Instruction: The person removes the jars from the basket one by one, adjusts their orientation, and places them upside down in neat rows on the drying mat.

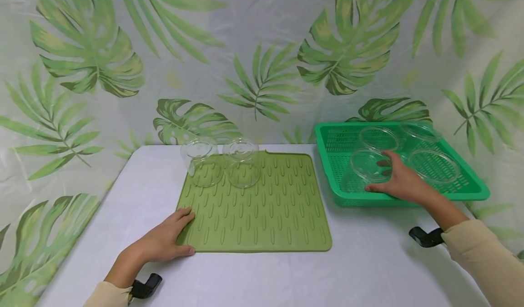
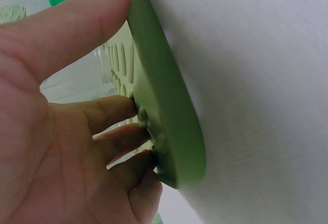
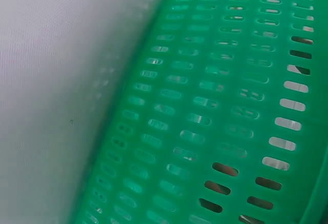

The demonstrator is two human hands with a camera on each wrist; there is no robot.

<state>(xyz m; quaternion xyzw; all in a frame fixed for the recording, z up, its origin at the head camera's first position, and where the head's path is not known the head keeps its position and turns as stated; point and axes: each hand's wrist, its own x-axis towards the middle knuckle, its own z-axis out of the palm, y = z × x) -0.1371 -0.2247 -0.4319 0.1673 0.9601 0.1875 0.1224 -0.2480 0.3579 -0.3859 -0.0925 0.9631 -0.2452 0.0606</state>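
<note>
A clear, colorless cup (image 1: 361, 174) with a thin round rim stands mouth-up at the near left of a green slotted basket (image 1: 464, 195), beside three similar ones. The right hand (image 1: 403, 179) curves at it (whether it grips, I cannot tell). The left hand (image 1: 165, 236), fingers loosely extended, rests on the near left corner of a green ridged mat (image 1: 262, 216). White tabletop (image 1: 270, 279) shows as a narrow strip between mat and basket, widening in front.

Mat (image 1: 266, 213) front/R side free; 2 cups (image 1: 242, 163) block back L; basket wall (image 1: 324, 161) btwn R fingers (image 1: 396, 163) & mat
</note>
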